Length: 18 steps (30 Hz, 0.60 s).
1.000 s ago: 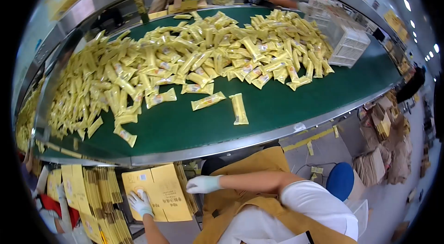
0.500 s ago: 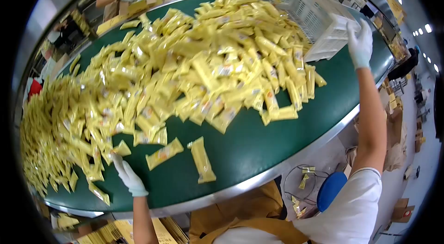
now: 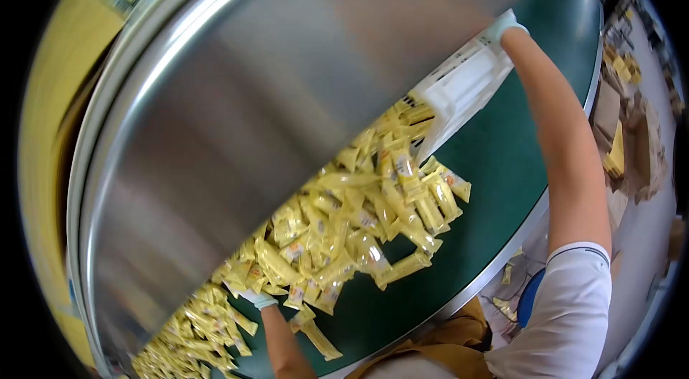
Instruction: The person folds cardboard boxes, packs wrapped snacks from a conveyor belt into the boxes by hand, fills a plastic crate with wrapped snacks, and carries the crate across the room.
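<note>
Yellow wrapped packets [image 3: 337, 235] lie heaped on the green belt [image 3: 495, 156]. At the lower left of the pile is my left hand [image 3: 256, 298], gloved in white; its fingers are mostly hidden among the packets. My right hand [image 3: 507, 24], also gloved, reaches far forward to the upper end of a white plastic crate [image 3: 463, 92]. The crate lies tilted on the belt with packets at its lower left end. The fingers of my right hand are largely out of sight behind the crate edge and the metal panel.
A wide metal panel [image 3: 237, 106] spans the upper left and hides the far side of the belt. A metal rail [image 3: 527, 225] edges the near side. On the floor at right are brown paper bags [image 3: 639, 142] and a blue stool [image 3: 530, 298].
The view has moved forward under the metal panel, which now covers the co-workers. My left hand has gone from the cardboard into the packets; my right hand has reached out to the crate.
</note>
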Each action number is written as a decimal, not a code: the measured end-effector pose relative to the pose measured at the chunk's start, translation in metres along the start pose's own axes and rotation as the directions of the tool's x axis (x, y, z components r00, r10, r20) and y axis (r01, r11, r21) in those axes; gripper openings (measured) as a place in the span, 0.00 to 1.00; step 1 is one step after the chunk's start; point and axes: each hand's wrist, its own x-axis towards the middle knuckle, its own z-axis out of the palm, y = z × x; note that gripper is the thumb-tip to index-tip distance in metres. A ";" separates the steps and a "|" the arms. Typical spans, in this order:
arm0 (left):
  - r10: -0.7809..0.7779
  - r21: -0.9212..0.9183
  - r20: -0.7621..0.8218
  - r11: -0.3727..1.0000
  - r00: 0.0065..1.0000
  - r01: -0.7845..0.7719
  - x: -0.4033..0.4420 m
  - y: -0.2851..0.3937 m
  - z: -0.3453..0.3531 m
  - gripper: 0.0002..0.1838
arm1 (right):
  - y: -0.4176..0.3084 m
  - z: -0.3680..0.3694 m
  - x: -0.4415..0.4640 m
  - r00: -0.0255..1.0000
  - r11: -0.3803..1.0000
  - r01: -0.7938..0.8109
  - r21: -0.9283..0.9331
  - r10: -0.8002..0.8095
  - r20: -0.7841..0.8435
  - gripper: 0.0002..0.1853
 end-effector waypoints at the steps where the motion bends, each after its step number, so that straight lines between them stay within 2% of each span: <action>1: -0.002 0.062 0.019 0.998 1.000 0.001 -0.003 0.016 0.016 0.30 | -0.011 -0.019 0.002 1.000 1.000 0.000 0.027 0.000 0.002 0.35; 3: -0.005 0.153 0.062 0.988 0.998 -0.004 -0.006 0.044 0.043 0.29 | -0.003 -0.013 0.008 0.998 0.999 0.035 -0.014 -0.036 -0.050 0.34; 6: 0.016 0.259 0.125 0.965 0.992 -0.048 -0.004 0.081 0.078 0.28 | 0.012 0.014 0.024 0.953 0.996 -0.081 0.050 0.062 0.296 0.31; 7: 0.014 0.285 0.136 0.957 0.991 -0.053 -0.003 0.091 0.087 0.28 | 0.014 0.019 0.028 0.942 0.991 -0.111 0.080 0.079 0.325 0.31; 18: 0.025 0.469 0.279 0.869 0.960 -0.158 0.004 0.190 0.161 0.24 | 0.015 0.027 0.035 0.919 0.934 -0.260 0.246 0.161 0.360 0.31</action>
